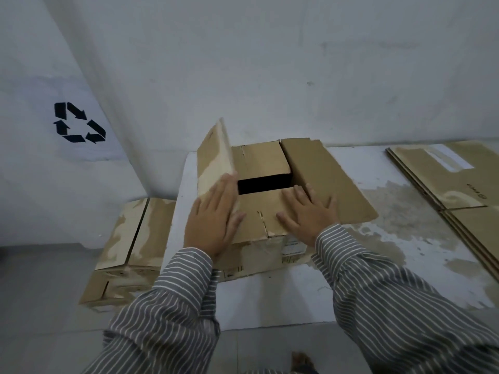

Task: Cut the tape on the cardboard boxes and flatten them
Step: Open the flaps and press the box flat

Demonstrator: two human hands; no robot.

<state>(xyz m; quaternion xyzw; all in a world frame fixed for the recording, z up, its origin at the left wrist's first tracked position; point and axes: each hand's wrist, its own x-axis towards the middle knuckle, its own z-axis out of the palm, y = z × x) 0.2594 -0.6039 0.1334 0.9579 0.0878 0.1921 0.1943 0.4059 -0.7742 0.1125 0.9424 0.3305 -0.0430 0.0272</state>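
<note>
Head view: two flat-fingered hands, left and right, press one open box; one box sits beside.

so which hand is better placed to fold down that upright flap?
Left, probably. The left hand already lies flat against the upright flap; the right hand rests on the near flap, across the opening.

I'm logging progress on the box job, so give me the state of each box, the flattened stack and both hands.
Box on the table: top open, outer flaps spread, inner flaps folded in.
Box on the floor: closed, not flattened.
Flattened boxes: stacked flat at right.
Left hand: open, pressing the left flap.
Right hand: open, flat on the near flap.
</note>
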